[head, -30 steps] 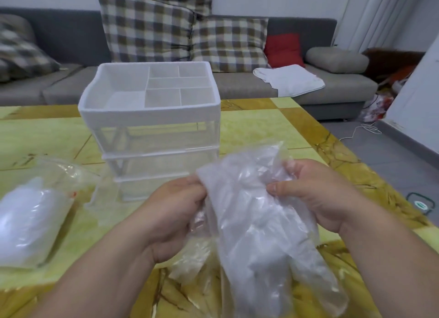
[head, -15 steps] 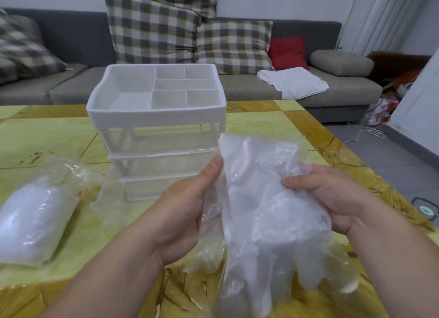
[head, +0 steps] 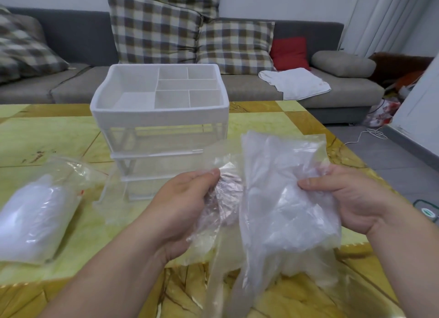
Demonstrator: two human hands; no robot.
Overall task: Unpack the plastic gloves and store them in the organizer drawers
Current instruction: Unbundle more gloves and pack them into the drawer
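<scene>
A glossy yellow marbled table [head: 261,120] lies before a grey sofa [head: 71,37]. The right hand [head: 356,199] grips a floppy sheaf of thin, milky plastic gloves [head: 285,194]; the left hand [head: 183,210] pinches a crinkled clear wrapper [head: 221,199]. Just beyond the left hand stands a boxy white organizer [head: 159,117] with clear drawers [head: 166,139].

Limp translucent glove stack [head: 282,199] upright, crumpled clear wrapper [head: 222,199] alongside — white drawer organizer [head: 159,114] just behind.

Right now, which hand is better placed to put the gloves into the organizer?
The right hand: it grips the gloves, while the left hand holds only the wrapper. The organizer stands just ahead.
</scene>
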